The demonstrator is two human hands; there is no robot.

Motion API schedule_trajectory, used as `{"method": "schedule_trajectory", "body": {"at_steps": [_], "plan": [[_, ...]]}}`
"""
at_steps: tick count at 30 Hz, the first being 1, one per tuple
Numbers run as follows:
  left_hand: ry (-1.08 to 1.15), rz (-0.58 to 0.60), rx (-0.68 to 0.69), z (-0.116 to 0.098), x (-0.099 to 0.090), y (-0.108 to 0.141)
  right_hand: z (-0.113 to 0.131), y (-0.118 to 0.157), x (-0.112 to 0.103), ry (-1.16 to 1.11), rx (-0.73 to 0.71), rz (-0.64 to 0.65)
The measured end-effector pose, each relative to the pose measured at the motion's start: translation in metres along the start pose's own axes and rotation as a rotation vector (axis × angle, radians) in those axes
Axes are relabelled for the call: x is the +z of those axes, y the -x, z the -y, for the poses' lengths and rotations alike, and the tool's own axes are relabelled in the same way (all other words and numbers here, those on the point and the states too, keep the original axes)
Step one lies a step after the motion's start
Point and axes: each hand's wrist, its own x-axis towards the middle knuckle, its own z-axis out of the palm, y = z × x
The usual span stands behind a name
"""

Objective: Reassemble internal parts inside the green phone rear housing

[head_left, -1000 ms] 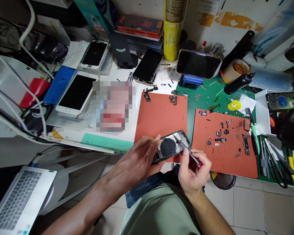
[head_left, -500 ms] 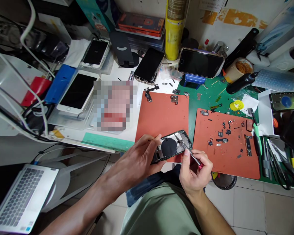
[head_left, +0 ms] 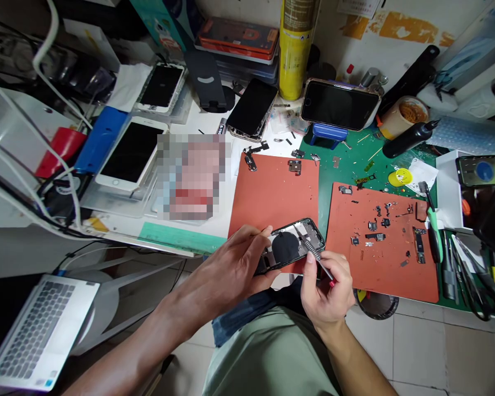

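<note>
My left hand (head_left: 241,261) is wrapped around the near-left end of an opened phone housing (head_left: 303,248), thumb and fingers on its edges. The housing is tilted above the front edge of an orange-red mat; a round black pad (head_left: 285,247) and bare metal show inside it. In my right hand (head_left: 328,289) is a slim metal tool with a knurled grip and red end, which looks like a craft knife (head_left: 313,251), pinched between thumb and fingers. Its narrow tip reaches inside the housing, near the far-right end; whether it touches the surface I cannot tell.
Small phone parts (head_left: 375,236) lie scattered on the right mat (head_left: 379,275); others sit atop the left mat (head_left: 272,187). Tweezers and scissors (head_left: 474,286) are at the right edge. A phone (head_left: 339,104) leans on a blue stand. A laptop (head_left: 35,330) is at lower left.
The knife's red end has swung slightly left and down with my right hand, while its tip stays inside the housing. My left hand and the housing have hardly moved.
</note>
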Motion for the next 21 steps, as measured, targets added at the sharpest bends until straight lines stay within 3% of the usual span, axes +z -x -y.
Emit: {"method": "schedule_trajectory", "body": {"at_steps": [8,13,21], "plan": [[-0.048,-0.010,0.045,0.001,-0.002,0.001,-0.001,-0.011,-0.003,0.085,-0.070,0.027],[0.011,0.018,-0.001,0.002,-0.003,0.002,-0.001,-0.018,-0.005,0.050,-0.090,0.124],[0.076,0.026,-0.026,0.004,-0.002,0.002,-0.001,-0.018,-0.005,0.048,-0.143,0.123]]}}
